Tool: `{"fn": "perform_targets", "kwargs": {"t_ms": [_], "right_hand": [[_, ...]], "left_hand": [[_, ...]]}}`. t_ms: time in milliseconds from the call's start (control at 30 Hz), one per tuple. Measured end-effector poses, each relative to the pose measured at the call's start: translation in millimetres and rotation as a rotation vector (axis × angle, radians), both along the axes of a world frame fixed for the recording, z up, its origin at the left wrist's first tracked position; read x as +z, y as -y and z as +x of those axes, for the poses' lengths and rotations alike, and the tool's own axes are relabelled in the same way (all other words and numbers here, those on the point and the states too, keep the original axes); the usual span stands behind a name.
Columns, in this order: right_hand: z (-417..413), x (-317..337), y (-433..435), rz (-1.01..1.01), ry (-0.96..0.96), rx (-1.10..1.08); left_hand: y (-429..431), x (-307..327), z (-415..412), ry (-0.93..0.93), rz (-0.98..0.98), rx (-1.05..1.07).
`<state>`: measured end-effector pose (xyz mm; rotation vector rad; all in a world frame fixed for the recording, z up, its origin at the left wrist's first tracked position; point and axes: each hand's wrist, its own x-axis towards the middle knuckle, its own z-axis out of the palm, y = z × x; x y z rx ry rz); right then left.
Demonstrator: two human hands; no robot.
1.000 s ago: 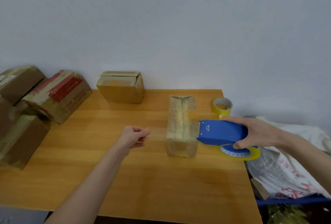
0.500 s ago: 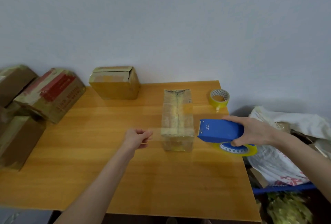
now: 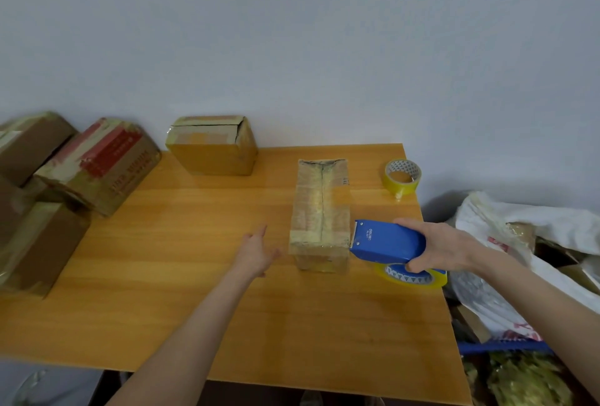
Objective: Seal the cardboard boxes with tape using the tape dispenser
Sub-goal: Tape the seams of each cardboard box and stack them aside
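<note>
orange wooden table point(image 3: 292, 324), narrow taped box point(image 3: 319, 214) standing centre right, cardboard box point(image 3: 211, 154) at the far edge, yellow tape roll point(image 3: 402, 178) right of centre, brown box point(image 3: 39, 246) at left edge

An orange-brown wooden tabletop point(image 3: 194, 308) stands against a plain pale grey wall point(image 3: 292, 32). Crumpled white plastic bags point(image 3: 519, 220) are heaped at four o'clock, just beside its edge.

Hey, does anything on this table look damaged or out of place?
The back box has a gap along its top flap and a split at its right corner. The red-printed box at the left sits tilted among the other boxes.
</note>
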<state>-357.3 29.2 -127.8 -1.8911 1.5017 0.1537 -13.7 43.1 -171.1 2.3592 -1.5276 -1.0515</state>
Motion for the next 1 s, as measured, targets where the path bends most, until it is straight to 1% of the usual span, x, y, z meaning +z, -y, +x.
{"fn": "perform_targets", "kwargs": {"t_ms": [33, 67, 100, 133, 167, 233, 267, 300, 367, 400, 433, 500, 567, 633, 767, 867, 933, 1000], "right_hand": [[1.8, 1.6, 0.1, -0.003, -0.012, 0.010], [4.9, 2.7, 0.2, -0.013, -0.015, 0.021], [8.4, 3.0, 1.1, -0.028, -0.008, 0.026], [11.6, 2.3, 2.0, -0.037, 0.004, 0.027], [14.6, 0.6, 2.3, -0.035, 0.015, 0.028], [18.6, -3.2, 2.7, -0.030, 0.042, 0.037], [19.1, -4.5, 2.6, -0.025, 0.054, 0.038], [19.0, -5.0, 2.6, -0.022, 0.060, 0.038], [16.7, -5.3, 2.6, -0.025, 0.056, 0.035], [15.0, -5.4, 2.8, -0.031, 0.053, 0.032], [12.9, -6.0, 3.5, -0.037, 0.050, 0.029], [11.1, -5.8, 3.5, -0.051, 0.048, 0.034], [12.2, -7.0, 3.0, -0.068, 0.078, 0.045], [13.4, -10.0, 2.3, -0.060, 0.113, 0.048], [5.1, -11.1, -2.7, -0.061, 0.146, 0.035], [-5.1, -3.3, -8.2, -0.056, 0.219, 0.006], [-14.0, -2.0, -15.3, -0.038, 0.211, 0.013], [-22.9, -1.9, -21.9, -0.027, 0.129, 0.026]], "left_hand": [[-2.2, -1.7, -0.6, 0.027, -0.070, 0.023], [-6.2, -0.3, -5.0, -0.019, -0.181, 0.066], [-9.0, 2.5, -11.2, -0.119, -0.285, 0.089], [-11.0, 6.2, -18.5, -0.214, -0.344, 0.082], [-13.2, 10.9, -26.0, -0.270, -0.363, 0.067], [-16.8, 19.9, -33.7, -0.250, -0.327, 0.026], [-18.6, 22.0, -34.1, -0.188, -0.324, -0.031], [-20.3, 24.1, -32.8, -0.087, -0.356, -0.125], [-22.8, 27.0, -31.9, 0.194, -0.462, -0.442], [-23.4, 27.2, -34.7, 0.288, -0.486, -0.594], [-23.4, 26.7, -39.2, 0.346, -0.453, -0.708], [-25.6, 18.9, -46.5, 0.431, -0.401, -0.826], [-26.3, 10.0, -45.6, 0.498, -0.401, -0.837], [-27.7, 6.5, -44.0, 0.526, -0.386, -0.817], [-27.9, 7.7, -43.9, 0.516, -0.387, -0.824], [-26.4, 5.0, -39.3, 0.515, -0.401, -0.823], [-25.7, 2.6, -39.4, 0.504, -0.410, -0.822], [-24.4, 2.7, -40.5, 0.499, -0.405, -0.825]]}}
